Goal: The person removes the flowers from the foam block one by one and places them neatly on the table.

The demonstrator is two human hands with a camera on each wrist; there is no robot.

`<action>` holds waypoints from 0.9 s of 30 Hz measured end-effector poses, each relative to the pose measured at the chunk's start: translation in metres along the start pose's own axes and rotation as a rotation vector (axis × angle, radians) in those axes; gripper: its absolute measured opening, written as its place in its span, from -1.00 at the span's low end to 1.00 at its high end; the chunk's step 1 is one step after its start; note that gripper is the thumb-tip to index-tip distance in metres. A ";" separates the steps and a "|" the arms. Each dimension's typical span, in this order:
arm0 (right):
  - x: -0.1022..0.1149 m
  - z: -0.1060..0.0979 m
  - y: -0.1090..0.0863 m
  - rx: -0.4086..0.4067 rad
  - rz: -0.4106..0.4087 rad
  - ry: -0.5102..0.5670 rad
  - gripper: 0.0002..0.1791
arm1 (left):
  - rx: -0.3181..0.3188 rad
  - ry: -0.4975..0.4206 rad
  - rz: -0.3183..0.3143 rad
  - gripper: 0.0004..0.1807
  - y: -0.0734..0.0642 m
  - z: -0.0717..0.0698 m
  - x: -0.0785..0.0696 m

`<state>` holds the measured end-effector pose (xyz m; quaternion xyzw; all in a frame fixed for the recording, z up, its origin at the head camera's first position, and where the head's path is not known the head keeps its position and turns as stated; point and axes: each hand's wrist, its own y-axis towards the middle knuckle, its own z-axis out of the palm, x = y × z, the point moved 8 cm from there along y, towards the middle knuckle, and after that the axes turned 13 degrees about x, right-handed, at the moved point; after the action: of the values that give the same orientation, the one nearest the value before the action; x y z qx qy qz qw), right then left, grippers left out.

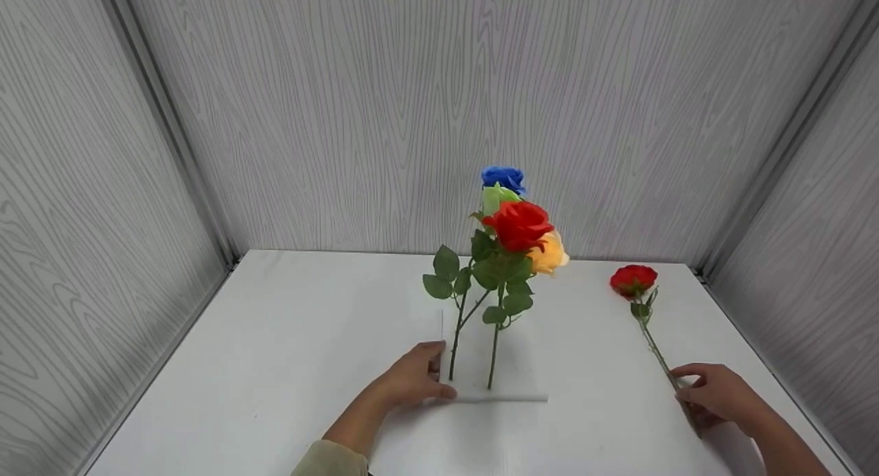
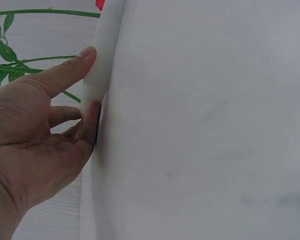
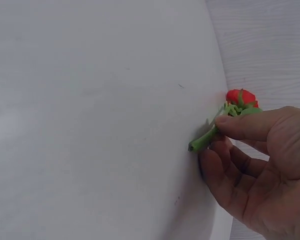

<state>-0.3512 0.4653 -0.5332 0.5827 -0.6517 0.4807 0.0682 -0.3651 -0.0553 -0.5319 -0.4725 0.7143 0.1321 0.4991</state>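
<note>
Near the table's middle, my left hand (image 1: 414, 376) grips the left side of a low white piece (image 1: 508, 398) coloured like the table. In the left wrist view, its thumb (image 2: 85, 57) lies along the white edge and fingers curl at the other side. Flower stems rise from it, bearing a large red rose (image 1: 519, 225), an orange-yellow rose (image 1: 547, 253), a pale green rose (image 1: 498, 197) and a blue rose (image 1: 503, 178). At the right, my right hand (image 1: 717, 393) pinches the lower stem of a single red flower (image 1: 633, 281). Its stem end (image 3: 194, 146) shows beyond the thumb, close over the table.
The white table (image 1: 288, 338) is bounded by grey wood-grain panels: a back wall (image 1: 343, 119), a left wall (image 1: 62, 222) and a right wall (image 1: 810, 208). The single red flower's head lies towards the table's back right corner.
</note>
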 end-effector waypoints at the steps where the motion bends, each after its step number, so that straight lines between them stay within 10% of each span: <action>1: 0.001 0.000 -0.001 -0.001 0.000 -0.004 -0.32 | 0.000 0.001 0.000 0.15 0.000 0.000 0.000; 27: 0.083 0.024 -0.024 -0.146 -0.170 -0.075 -0.36 | 0.001 0.037 0.000 0.15 0.000 0.001 0.002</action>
<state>-0.3464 0.3940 -0.4790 0.6470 -0.6352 0.4025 0.1264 -0.3648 -0.0554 -0.5337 -0.4747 0.7234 0.1229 0.4861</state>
